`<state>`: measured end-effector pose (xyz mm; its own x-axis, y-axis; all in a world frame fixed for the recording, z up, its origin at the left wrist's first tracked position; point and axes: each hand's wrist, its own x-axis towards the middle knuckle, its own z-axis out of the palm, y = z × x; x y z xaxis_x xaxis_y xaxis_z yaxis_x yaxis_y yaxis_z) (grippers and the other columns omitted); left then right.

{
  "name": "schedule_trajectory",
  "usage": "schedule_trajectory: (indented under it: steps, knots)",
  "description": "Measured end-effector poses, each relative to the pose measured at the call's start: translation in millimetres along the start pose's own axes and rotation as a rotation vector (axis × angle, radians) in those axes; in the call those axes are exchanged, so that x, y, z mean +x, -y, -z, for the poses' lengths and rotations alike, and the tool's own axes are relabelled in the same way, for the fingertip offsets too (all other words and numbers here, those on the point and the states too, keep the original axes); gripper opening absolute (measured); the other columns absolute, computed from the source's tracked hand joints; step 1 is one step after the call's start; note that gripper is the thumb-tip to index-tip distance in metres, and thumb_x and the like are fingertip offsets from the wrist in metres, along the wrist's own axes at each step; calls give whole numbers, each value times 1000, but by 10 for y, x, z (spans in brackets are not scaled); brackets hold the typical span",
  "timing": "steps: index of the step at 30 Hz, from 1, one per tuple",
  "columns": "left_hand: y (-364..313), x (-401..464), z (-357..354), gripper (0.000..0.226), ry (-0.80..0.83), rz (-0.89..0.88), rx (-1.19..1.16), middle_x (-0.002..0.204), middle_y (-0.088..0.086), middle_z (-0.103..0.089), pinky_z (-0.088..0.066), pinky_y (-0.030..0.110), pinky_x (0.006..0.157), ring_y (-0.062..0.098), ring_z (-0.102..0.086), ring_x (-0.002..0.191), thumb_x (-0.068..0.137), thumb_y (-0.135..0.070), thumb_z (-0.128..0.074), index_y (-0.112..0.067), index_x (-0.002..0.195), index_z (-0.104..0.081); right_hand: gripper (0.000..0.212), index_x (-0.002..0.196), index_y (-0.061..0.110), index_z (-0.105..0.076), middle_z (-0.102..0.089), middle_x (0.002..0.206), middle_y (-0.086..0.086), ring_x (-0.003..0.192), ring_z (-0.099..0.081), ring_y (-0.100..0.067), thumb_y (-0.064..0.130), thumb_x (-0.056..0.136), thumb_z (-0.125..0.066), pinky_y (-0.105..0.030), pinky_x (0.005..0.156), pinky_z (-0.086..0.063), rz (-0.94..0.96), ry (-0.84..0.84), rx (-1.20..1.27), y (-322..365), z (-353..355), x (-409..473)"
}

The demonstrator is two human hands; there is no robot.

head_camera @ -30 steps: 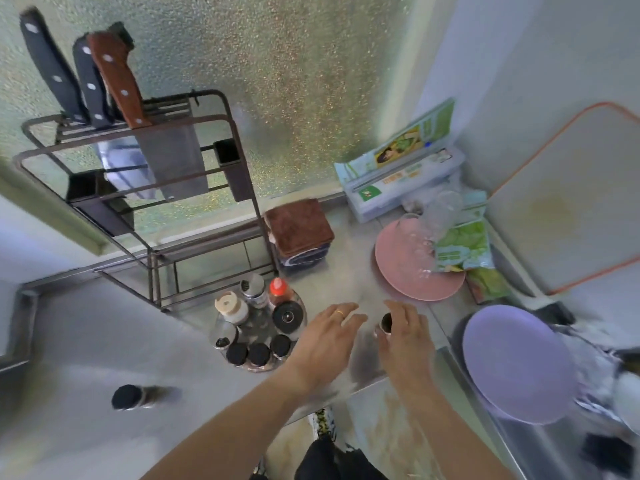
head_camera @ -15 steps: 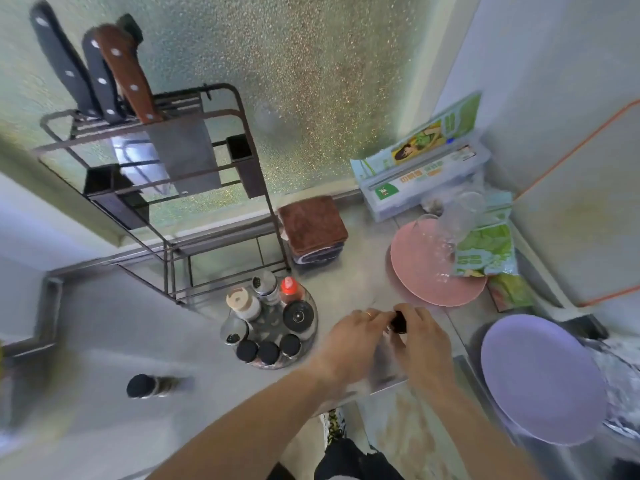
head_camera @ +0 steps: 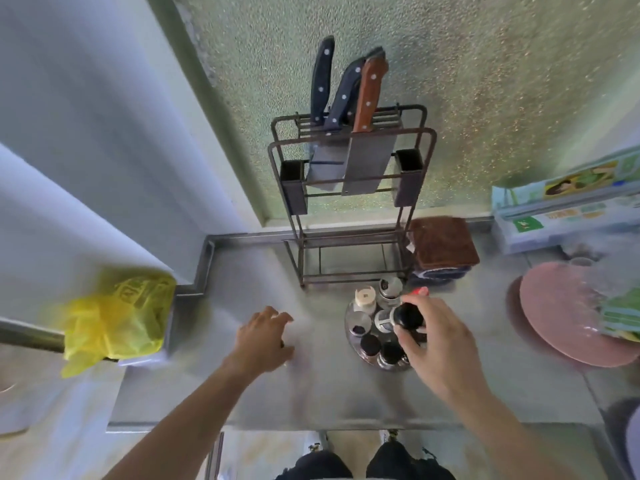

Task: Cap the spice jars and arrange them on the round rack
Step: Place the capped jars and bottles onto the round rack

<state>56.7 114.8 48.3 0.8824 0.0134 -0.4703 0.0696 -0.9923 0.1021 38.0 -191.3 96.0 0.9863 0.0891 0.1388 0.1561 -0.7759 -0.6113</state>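
A capped jar (head_camera: 408,316) is held over the rack (head_camera: 349,327) at 3 o'clock by the right hand (head_camera: 436,344); the left hand (head_camera: 265,337), loosely spread, is empty. Several jars are already racked.

The right hand (head_camera: 440,344) has carried the capped jar (head_camera: 408,317) over the rack (head_camera: 349,327).

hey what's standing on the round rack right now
On the round rack stand several small spice jars: black-capped ones in front, a cream-lidded one at the back. The right hand holds another black-capped jar over it and covers the rack's right side.
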Motion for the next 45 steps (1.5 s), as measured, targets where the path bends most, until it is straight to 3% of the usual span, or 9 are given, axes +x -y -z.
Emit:
schedule_trajectory:
  steps: [3,7,12,16,19,24,33,40,45]
  knots:
    - [222,59,-246,58,89,-2,25,131,0,-53,-52,39,96,25,-60,118,83,-44,-69,-34,136,-50,42,118,27,-57,-63,106,8,92,-63,-12,22,82,-78,-26,77,-55,16,41,-3,100,-218,26]
    - [312,148,-372,35,68,-47,53,116,4,-61,-53,37,84,29,-65,104,88,-26,-63,-22,123,-59,46,116,32,-55,-64,108,11,91,-61,-7,21,80,-80,-12,75,-36,-42,63,-69,180,-376,34]
    - [104,42,3,31,-122,-140,-149,105,-2,-64,-54,33,80,23,-66,93,81,-33,-65,-24,111,-63,45,116,25,-59,-62,105,4,92,-65,-19,15,77,-79,-29,76,-53,-85,17,-84,170,-316,89]
    - [-396,-107,578,43,-303,-414,-354,111,-8,-65,-55,29,84,14,-65,91,77,-37,-72,-28,118,-60,47,115,22,-62,-58,103,0,92,-64,-22,7,74,-79,-26,76,-47,-150,-35,-132,62,-151,140]
    - [-844,-51,813,49,-304,-524,-417,111,-2,-68,-55,32,86,18,-66,93,80,-33,-73,-25,125,-54,47,115,20,-64,-58,104,0,88,-65,-23,5,73,-78,-30,76,-52,-187,-40,-132,-18,-66,190]
    - [-1314,256,745,41,-208,-616,-200,104,9,-68,-52,44,86,29,-63,93,87,-22,-64,-14,124,-50,44,113,17,-62,-59,106,-4,91,-65,-28,5,73,-78,-44,77,-58,-182,31,-120,-129,-93,204]
    - [-1486,657,305,41,-86,-572,-26,125,4,-57,-51,42,94,27,-59,112,86,-18,-63,-18,126,-54,38,116,20,-58,-63,114,1,110,-58,-23,11,81,-72,-33,90,-51,-156,177,-207,-300,-446,242]
    - [-1595,829,4,30,-165,-545,182,114,-1,-66,-42,34,99,24,-54,114,82,-24,-65,-20,111,-61,33,129,19,-52,-60,128,-1,120,-50,-24,17,97,-54,-33,105,-43,-95,298,-397,-439,-765,403]
    - [-1651,896,-114,24,-183,-531,217,107,-1,-69,-42,35,94,24,-56,107,82,-26,-64,-22,105,-63,28,125,16,-59,-64,126,-6,118,-55,-29,15,97,-58,-38,98,-51,-109,323,-460,-541,-827,433]
